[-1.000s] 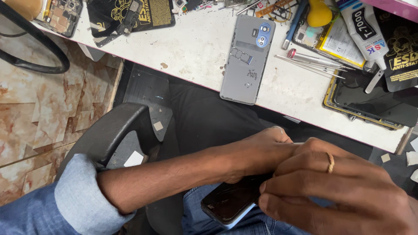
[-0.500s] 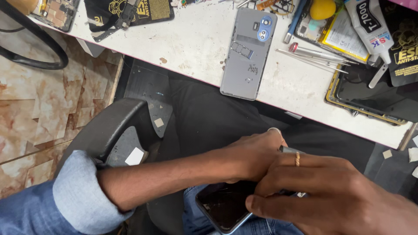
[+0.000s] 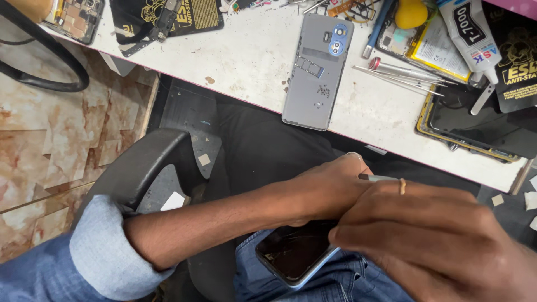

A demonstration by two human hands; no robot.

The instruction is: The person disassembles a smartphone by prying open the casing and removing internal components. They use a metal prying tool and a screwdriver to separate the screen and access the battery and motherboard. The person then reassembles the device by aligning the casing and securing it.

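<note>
- One phone (image 3: 293, 254) lies low in the lap on blue jeans, dark cracked screen up, pale blue edge showing at its lower right corner.
- The left hand (image 3: 330, 187) reaches across above the phone's far end; its fingers curl down out of sight, so I cannot tell whether they grip the phone.
- The right hand (image 3: 442, 235) covers the phone's right side, fingers closed around one thin metal tool (image 3: 373, 178) whose tip pokes out beside the left hand; one ring sits on a finger.
- One grey back cover (image 3: 316, 70) lies on the white table (image 3: 251, 56), camera ring near its top, just beyond the hands.
- One pair of tweezers (image 3: 403, 72) lies to the right of the cover.
- One glue tube (image 3: 470, 36), white with a black label, lies at the top right.
- Two black mats with gold print: one (image 3: 168, 19) at top left, one (image 3: 517, 67) at the right edge.
- One dark screen panel (image 3: 475, 126) with a yellowish rim lies at the table's right end.
- One yellow rounded lump (image 3: 411, 12) sits at the top edge.
- One black chair armrest (image 3: 134, 168) stands left of the lap.
</note>
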